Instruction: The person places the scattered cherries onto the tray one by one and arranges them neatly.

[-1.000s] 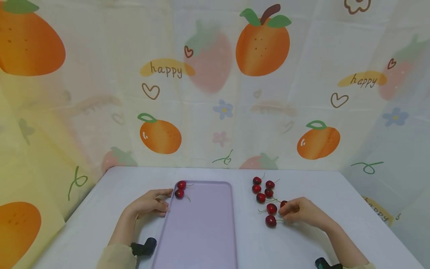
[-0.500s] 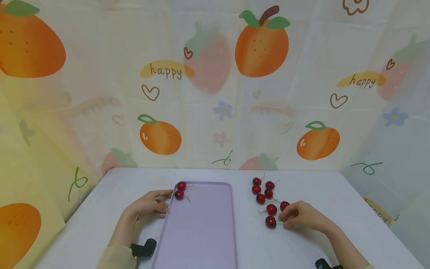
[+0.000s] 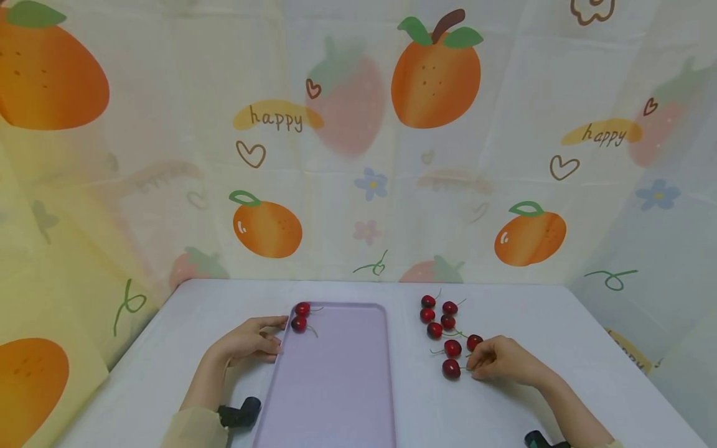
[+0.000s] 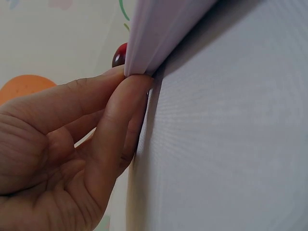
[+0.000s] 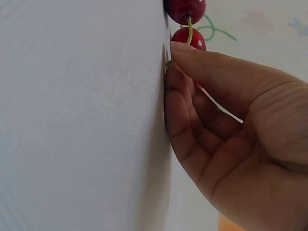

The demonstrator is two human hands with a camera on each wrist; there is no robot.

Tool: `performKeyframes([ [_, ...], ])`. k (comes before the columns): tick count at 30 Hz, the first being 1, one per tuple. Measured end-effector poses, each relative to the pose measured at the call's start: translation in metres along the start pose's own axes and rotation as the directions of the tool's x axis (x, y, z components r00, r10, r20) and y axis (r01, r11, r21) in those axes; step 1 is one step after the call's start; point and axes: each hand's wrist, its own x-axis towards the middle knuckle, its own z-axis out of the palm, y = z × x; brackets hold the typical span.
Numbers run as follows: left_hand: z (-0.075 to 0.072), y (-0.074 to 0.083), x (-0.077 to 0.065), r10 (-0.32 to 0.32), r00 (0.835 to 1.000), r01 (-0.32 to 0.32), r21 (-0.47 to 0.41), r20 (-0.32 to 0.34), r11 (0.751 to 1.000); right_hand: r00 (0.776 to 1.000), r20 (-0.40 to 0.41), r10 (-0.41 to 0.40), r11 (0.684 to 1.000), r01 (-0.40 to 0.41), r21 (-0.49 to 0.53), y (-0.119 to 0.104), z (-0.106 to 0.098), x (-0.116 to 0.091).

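Note:
A flat lilac tray (image 3: 336, 379) lies on the white table, with two dark red cherries (image 3: 299, 323) in its far left corner. My left hand (image 3: 252, 339) pinches the tray's left rim (image 4: 144, 43) between thumb and fingers. Right of the tray is a loose group of several stemmed cherries (image 3: 434, 330). At the group's near end, the fingertips of my right hand (image 3: 506, 359) pinch the stem of the closest cherry (image 3: 450, 369). The right wrist view shows that stem (image 5: 189, 31) running down to the thumb tip. Another cherry (image 3: 474, 342) lies just beyond the fingers.
The white table (image 3: 566, 330) ends at a fruit-printed cloth (image 3: 347, 218) hanging behind it and at both sides. A black wrist camera mount (image 3: 241, 412) sits on the left wrist, and another (image 3: 543, 439) on the right.
My right hand has shifted slightly nearer, uncovering the cherry behind it, and its fingertips have come to the closest cherry's stem. The left hand and the tray stay in place.

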Motion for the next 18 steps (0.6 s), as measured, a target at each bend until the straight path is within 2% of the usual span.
performKeyframes([
  [18, -0.0003, -0.0008, 0.0004, -0.004, 1.000, 0.004, -0.001, -0.004, 1.000, 1.000, -0.022, 0.017, 0.998, -0.019, -0.066, -0.0029, 0.0014, 0.0015],
])
